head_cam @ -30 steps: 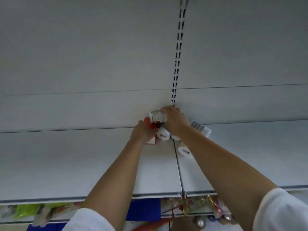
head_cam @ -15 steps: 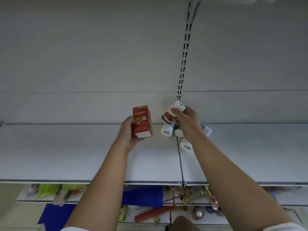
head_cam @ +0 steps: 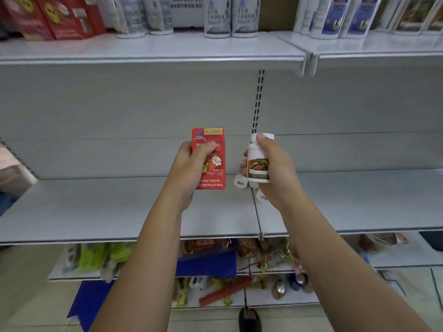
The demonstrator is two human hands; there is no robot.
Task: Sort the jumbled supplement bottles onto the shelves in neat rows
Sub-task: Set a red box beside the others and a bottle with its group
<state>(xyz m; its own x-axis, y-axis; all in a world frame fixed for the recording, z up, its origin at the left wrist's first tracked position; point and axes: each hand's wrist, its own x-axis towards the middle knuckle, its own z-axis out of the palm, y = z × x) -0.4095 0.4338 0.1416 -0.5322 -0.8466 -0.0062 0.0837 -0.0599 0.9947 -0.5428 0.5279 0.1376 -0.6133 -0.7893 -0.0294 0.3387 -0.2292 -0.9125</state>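
Note:
My left hand (head_cam: 189, 168) grips a red supplement box (head_cam: 211, 161) upright above the middle shelf (head_cam: 96, 212). My right hand (head_cam: 275, 173) holds a white bottle (head_cam: 257, 161) with a fruit-picture label, cap up, thumb on the cap. Behind and below that bottle, a few white bottles (head_cam: 241, 182) lie on their sides on the shelf near the joint between the two shelf boards. Another lying bottle (head_cam: 260, 196) is partly hidden by my right hand.
The upper shelf (head_cam: 153, 53) carries red boxes (head_cam: 48, 17) at left and rows of upright white bottles (head_cam: 230, 17) to the right. Below, lower shelves hold jumbled snack packets (head_cam: 263, 255). A slotted upright (head_cam: 257, 101) runs down the back panel. A dark shoe (head_cam: 249, 319) shows on the floor.
Both hands lifted away from the pile and drew back toward me, the left with the red box, the right with the bottle now upright. The view tilted up, revealing the upper shelf.

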